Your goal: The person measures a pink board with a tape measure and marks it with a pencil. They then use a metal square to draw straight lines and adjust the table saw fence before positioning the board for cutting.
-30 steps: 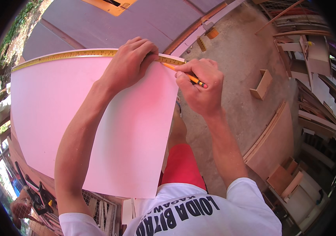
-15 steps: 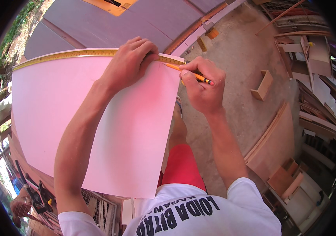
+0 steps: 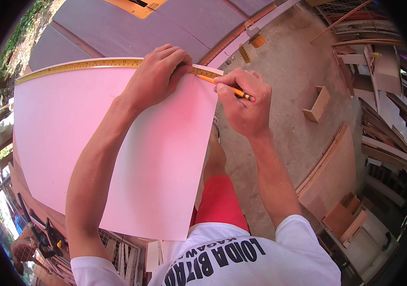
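A white board (image 3: 70, 133), tinted pink, lies before me with a yellow tape measure (image 3: 75, 67) stretched along its far edge. My left hand (image 3: 160, 71) is closed over the tape and that edge near the right end, its fingertips partly hidden. My right hand (image 3: 244, 100) grips a yellow pencil (image 3: 208, 78) with a pink eraser, its point touching the board just below the tape. A short faint line shows on the board by the pencil point.
Grey sheets (image 3: 175, 24) with a yellow item (image 3: 136, 7) lie beyond the board. On the concrete floor (image 3: 289, 71) stands a small wooden box (image 3: 316, 105). Stacked offcuts (image 3: 384, 86) and leaning plywood (image 3: 327, 171) line the right side; black clamps (image 3: 41, 229) sit lower left.
My right hand and the pencil have shifted slightly right and up, with the point dipping away and returning toward the tape. My left hand, tape and board look nearly unchanged.
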`<state>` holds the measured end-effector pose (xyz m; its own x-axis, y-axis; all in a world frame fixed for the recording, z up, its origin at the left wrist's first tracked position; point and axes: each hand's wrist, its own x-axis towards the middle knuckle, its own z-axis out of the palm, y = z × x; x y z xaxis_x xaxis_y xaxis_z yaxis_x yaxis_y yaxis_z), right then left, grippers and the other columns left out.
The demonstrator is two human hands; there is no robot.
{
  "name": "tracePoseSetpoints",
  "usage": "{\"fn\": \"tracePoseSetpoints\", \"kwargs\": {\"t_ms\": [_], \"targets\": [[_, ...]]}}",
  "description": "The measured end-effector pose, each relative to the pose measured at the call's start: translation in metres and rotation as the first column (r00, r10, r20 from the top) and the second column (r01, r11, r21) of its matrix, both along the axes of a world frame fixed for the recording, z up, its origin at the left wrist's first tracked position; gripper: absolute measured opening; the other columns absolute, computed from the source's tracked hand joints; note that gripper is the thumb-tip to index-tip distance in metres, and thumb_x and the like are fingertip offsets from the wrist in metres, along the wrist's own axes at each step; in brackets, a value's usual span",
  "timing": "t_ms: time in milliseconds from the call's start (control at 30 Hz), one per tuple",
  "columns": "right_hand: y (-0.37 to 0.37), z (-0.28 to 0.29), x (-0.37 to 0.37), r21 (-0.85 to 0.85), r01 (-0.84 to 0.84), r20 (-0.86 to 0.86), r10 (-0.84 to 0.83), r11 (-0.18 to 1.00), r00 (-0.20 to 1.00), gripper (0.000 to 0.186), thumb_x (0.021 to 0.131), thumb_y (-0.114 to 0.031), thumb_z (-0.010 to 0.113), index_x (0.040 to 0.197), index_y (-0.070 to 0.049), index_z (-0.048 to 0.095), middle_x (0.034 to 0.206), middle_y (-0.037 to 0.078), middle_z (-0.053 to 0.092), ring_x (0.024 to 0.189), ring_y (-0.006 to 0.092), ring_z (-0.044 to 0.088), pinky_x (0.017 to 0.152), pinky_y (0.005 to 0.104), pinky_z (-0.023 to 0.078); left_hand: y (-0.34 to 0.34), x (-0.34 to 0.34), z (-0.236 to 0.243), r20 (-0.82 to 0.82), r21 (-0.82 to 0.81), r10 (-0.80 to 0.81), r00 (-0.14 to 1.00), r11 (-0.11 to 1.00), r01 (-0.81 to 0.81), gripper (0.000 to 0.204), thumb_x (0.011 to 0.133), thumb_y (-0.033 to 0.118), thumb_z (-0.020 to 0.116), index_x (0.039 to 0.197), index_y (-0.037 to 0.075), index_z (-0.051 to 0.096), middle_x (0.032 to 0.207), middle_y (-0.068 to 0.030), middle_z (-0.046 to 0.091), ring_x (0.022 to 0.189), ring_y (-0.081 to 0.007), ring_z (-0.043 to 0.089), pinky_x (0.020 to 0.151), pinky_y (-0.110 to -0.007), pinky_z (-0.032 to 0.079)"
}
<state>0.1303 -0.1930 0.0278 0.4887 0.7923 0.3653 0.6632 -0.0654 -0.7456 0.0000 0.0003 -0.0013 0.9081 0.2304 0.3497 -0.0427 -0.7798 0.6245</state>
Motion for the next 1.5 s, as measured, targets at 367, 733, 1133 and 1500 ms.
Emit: {"fn": "tracePoseSetpoints", "kwargs": {"t_ms": [367, 733, 1133, 1500], "targets": [[-0.031, 0.028, 0.036, 0.108, -0.082, -0.487, 0.124, 0.991, 0.865, 0.01, 0.076, -0.003, 0.054, 0.079, -0.001, 0.063, 0.074, 0.01, 0.062, 0.067, 0.0185, 0.057, 0.066, 0.0325, 0.041, 0.004, -0.004, 0.001, -0.029, 0.01, -0.017, 0.999, 1.0, 0.018, 0.006, 0.093, 0.002, 0.066, 0.097, 0.001, 0.062, 0.095, -0.0108, 0.068, 0.091, -0.0328, 0.063, 0.08, -0.042, 0.052], [-0.028, 0.033, 0.006, -0.401, 0.085, 0.374, 0.078, 0.912, 0.924, 0.044, 0.094, -0.043, 0.07, 0.119, -0.007, 0.066, 0.107, 0.017, 0.066, 0.095, 0.0345, 0.066, 0.081, 0.0454, 0.055, -0.003, -0.001, 0.007, -0.02, 0.024, -0.007, 1.0, 1.0, 0.008, 0.005, 0.093, 0.004, 0.064, 0.097, 0.003, 0.06, 0.092, -0.0098, 0.065, 0.093, -0.0306, 0.061, 0.088, -0.042, 0.048], [-0.02, 0.122, -0.045, -0.529, -0.412, -0.136, 0.405, 0.742, 0.904, 0.033, 0.093, -0.033, 0.066, 0.113, -0.008, 0.068, 0.085, 0.016, 0.072, 0.08, 0.0372, 0.07, 0.074, 0.048, 0.054, -0.071, -0.13, 0.138, -0.254, 0.423, 0.451, 0.856, 0.847, -0.321, 0.01, 0.094, 0.014, 0.069, 0.1, 0.011, 0.061, 0.1, -0.0021, 0.067, 0.106, -0.0225, 0.063, 0.109, -0.05, 0.039], [0.026, 0.097, -0.055, -0.385, -0.641, -0.601, 0.347, 0.663, 0.72, 0.038, 0.101, -0.036, 0.053, 0.105, -0.001, 0.068, 0.078, 0.01, 0.071, 0.07, 0.0214, 0.068, 0.066, 0.0398, 0.055, -0.146, -0.14, 0.149, -0.495, -0.549, 0.866, 0.076, -0.244, -0.799, 0.072, 0.105, 0.048, 0.056, 0.151, -0.004, 0.037, 0.144, -0.0277, 0.053, 0.127, -0.0375, 0.057, 0.107, -0.053, 0.047]]}}
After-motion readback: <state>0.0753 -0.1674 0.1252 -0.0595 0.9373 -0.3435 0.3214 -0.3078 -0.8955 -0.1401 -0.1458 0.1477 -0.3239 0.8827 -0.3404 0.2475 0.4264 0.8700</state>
